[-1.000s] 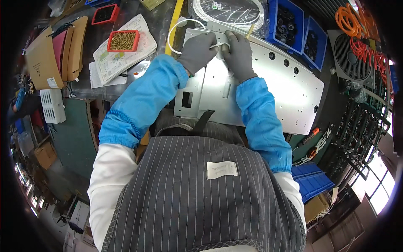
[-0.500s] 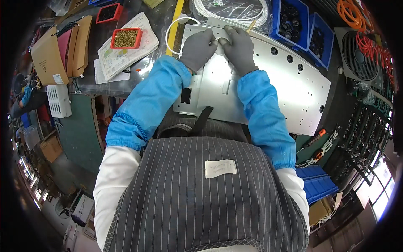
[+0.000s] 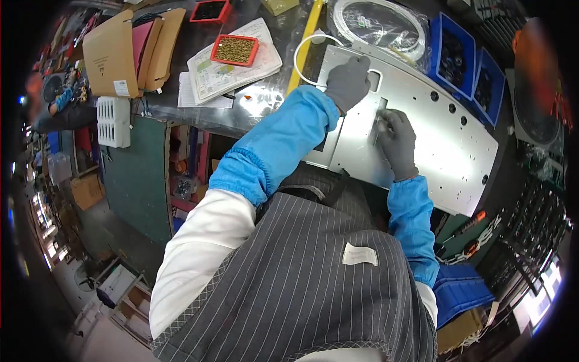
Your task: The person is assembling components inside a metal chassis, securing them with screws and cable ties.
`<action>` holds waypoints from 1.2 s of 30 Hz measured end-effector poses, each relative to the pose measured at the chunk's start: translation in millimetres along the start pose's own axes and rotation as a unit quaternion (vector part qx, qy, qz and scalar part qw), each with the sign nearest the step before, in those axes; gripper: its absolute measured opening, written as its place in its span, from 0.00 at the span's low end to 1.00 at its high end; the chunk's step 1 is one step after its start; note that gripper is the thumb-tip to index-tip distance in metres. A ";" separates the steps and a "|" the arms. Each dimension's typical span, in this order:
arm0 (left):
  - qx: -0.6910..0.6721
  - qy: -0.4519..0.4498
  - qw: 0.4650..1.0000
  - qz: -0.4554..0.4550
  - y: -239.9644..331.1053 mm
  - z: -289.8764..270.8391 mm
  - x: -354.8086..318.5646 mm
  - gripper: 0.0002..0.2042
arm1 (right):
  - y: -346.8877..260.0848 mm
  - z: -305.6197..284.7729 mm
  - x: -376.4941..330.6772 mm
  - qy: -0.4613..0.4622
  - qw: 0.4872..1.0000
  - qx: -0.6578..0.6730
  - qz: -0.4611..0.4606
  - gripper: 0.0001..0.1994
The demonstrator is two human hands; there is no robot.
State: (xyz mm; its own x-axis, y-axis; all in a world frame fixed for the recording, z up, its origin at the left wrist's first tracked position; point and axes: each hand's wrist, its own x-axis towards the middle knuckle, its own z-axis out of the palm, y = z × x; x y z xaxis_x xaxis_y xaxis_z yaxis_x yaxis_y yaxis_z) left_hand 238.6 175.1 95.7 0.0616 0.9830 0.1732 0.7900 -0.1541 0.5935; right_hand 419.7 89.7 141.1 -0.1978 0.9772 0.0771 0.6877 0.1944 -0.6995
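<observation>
**A:** Hands status? Left hand sits knuckles-up on the far left end of the panel, beside the oblong slot. Fingers curled, pressing down. Can't tell if anything is under it.

**B:** Right hand is mid-panel, fingertips bunched at the narrow slot. Looks like a pinch on something small and pale, but too small to tell what. Both in grey gloves, blue sleeve covers.

**A:** Panel position?

**B:** Flat on the bench, long axis running away to the right, near edge overhanging toward the torso. White tube loop touches its far left corner. Bagged tube coil just behind it, blue bins beyond on the right.

**A:** So left is the clamp, right does the fine work. My take: keep the left palm loaded so the sheet doesn't slide or rock on that overhang.

**B:** Agreed. Also keep the right wrist low, fingertips square to the slot. Any angle and a small part will likely bind on the cut edge.

**A:** Gloves hurt feel. Go by sight, slow push.

**B:** Red tray of small brass-coloured parts sits on papers well left of the panel. Reaching there means lifting the left hand, so I'd seat the current piece first.

**A:** Screwdriver lies off the near right edge, untouched.
</observation>
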 end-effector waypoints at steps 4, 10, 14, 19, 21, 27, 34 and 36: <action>0.014 -0.018 1.000 0.018 4.5 -5.5 5.1 0.13 | 7.2 -5.6 -13.4 0.013 0.999 0.052 0.010 0.11; 0.038 -0.053 0.998 0.008 26.5 -4.4 -0.3 0.14 | 30.7 -50.1 -3.3 0.022 1.000 0.008 -0.012 0.12; -0.028 0.065 0.996 0.061 18.1 7.9 -18.1 0.13 | 67.3 -80.0 -9.9 0.068 0.992 -0.005 -0.107 0.10; -0.054 0.030 0.998 -0.025 47.6 -3.5 -31.1 0.18 | 122.5 -176.3 -63.2 0.144 0.988 -0.055 -0.030 0.10; 0.021 0.027 0.999 -0.007 52.0 2.6 -28.4 0.19 | 178.5 -218.6 -106.2 0.280 0.956 -0.084 0.009 0.16; 0.050 0.025 0.998 0.025 40.0 12.1 -24.1 0.21 | 374.6 -279.5 -260.5 0.423 0.834 -0.026 0.353 0.13; 0.006 0.033 0.998 -0.052 48.7 22.4 -17.3 0.21 | 465.3 -243.9 -233.9 0.202 0.916 -0.169 0.302 0.22; -0.016 0.088 0.992 -0.089 48.0 24.4 -26.6 0.20 | 438.0 -255.7 -206.7 0.192 0.925 -0.073 0.320 0.14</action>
State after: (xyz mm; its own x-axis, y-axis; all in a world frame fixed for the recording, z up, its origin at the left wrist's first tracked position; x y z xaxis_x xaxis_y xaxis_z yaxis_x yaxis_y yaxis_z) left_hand 289.8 144.0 100.4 -0.1867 0.9624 0.1972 0.7588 0.0138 0.6512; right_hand 940.4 -5.3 0.4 0.5252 0.8493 -0.0536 0.6707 -0.4519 -0.5882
